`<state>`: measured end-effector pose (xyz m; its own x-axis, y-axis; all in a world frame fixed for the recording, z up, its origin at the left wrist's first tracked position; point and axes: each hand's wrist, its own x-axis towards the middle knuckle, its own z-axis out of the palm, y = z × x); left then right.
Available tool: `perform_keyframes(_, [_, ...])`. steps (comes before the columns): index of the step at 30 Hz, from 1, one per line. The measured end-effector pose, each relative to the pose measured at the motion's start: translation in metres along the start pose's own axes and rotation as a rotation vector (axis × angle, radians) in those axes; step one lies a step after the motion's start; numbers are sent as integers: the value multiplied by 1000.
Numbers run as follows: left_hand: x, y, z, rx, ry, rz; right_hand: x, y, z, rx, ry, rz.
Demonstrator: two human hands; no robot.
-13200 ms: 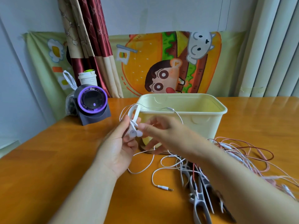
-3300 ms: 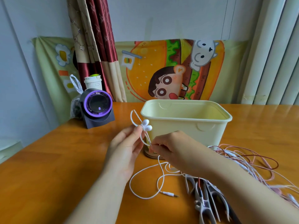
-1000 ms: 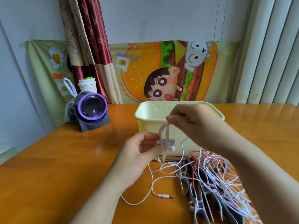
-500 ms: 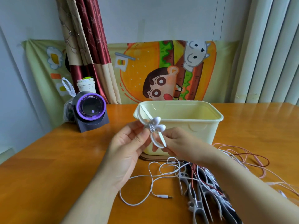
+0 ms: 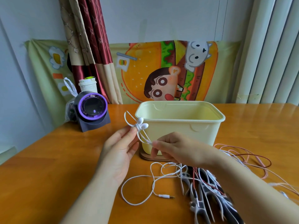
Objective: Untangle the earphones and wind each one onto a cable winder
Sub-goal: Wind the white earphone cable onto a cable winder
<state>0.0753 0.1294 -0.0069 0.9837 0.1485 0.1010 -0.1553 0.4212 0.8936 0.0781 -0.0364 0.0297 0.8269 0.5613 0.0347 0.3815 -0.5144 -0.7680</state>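
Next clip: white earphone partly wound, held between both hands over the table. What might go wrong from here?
1. The left hand holds the wound bundle by a pinch alone; a tug from the right hand on the white cable may slip the turns loose.
2. The cable's free part, ending in the jack plug, runs by the heap of winders and tangled cables; drawn in, it may snag.
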Motion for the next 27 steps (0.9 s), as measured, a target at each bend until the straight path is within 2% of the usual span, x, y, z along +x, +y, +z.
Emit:
perform_keyframes(3, [3, -3, -5, 217, 32, 116, -1, -10, 6, -147, -18, -46])
perform_keyframes(6, [3, -6, -4, 362, 7, 171, -5, -19, 6, -213, 63, -110])
perform_keyframes(13, [-6, -3, 4, 480, -205, 139, -15, -21, -27, -255, 422, -198])
perform_keyframes(18, [-14, 0, 9, 536, -356, 129, -12, -14, -31, -246, 561, -223])
perform_keyframes(23, [-15, 3, 8, 505, -436, 121, -7, -8, -31, -75, 612, -213])
perform_keyframes(27, [-16, 1, 10, 271, -497, 109, 1, 2, -20, 35, 537, -108])
